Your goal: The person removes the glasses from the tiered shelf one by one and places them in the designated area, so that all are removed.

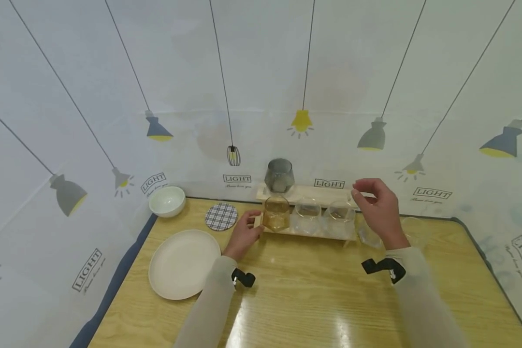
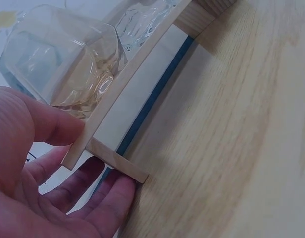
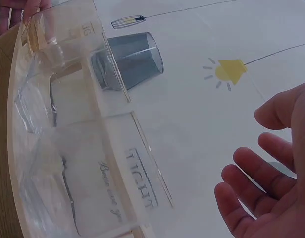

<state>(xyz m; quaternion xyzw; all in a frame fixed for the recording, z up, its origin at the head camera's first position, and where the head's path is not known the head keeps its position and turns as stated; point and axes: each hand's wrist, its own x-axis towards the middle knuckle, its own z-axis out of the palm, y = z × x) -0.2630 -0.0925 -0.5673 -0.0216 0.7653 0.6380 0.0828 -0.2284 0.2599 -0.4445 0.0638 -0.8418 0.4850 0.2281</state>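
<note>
My left hand point(image 1: 243, 235) pinched the near-left end of the wooden rack point(image 1: 306, 233), which ran left to right across the far desk point(image 1: 313, 299), while my right hand point(image 1: 379, 209) hovered, fingers loosely apart, above its right-hand clear glass point(image 1: 340, 217).

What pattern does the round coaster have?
The coaster has a dark-on-white plaid check, clearest in the head view.

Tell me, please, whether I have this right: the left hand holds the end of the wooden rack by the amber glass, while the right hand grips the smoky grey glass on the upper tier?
Not quite. The right hand grips nothing: in the head view it hovers, fingers loosely curled, above the clear glass at the rack's right end. The smoky grey glass stands untouched on the upper tier. The left hand does hold the end of the wooden rack by the amber glass.
</note>
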